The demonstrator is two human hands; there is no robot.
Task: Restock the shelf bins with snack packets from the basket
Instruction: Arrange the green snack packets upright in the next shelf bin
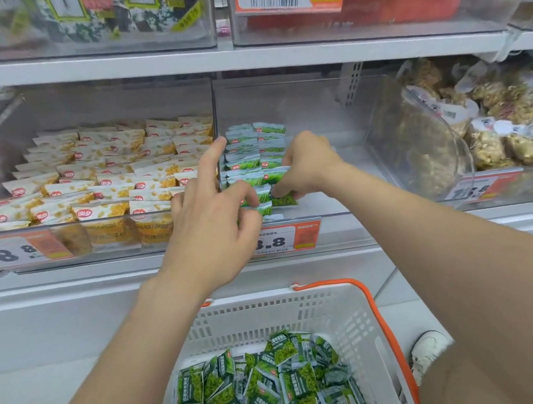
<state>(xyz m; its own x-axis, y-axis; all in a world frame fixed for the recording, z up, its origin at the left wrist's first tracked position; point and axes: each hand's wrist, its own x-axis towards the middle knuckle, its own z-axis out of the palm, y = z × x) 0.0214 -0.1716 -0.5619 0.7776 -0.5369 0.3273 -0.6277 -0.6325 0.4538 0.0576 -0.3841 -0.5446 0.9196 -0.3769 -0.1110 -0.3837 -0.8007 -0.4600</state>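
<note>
Two rows of green snack packets (253, 160) stand in the left part of a clear shelf bin (315, 124). My left hand (211, 217) is over the front of these rows, its index finger pointing up and the other fingers curled onto the front packets. My right hand (308, 163) pinches a green packet (284, 199) at the front of the right row. Below, a white basket (345, 311) with orange handles holds several loose green packets (264, 394).
To the left a bin holds yellow snack packets (108, 185). On the right stands a bin of brown snack bags (508, 128). Orange price tags (285, 239) line the shelf front. An upper shelf with more bins runs above. A white shoe (427, 347) shows beside the basket.
</note>
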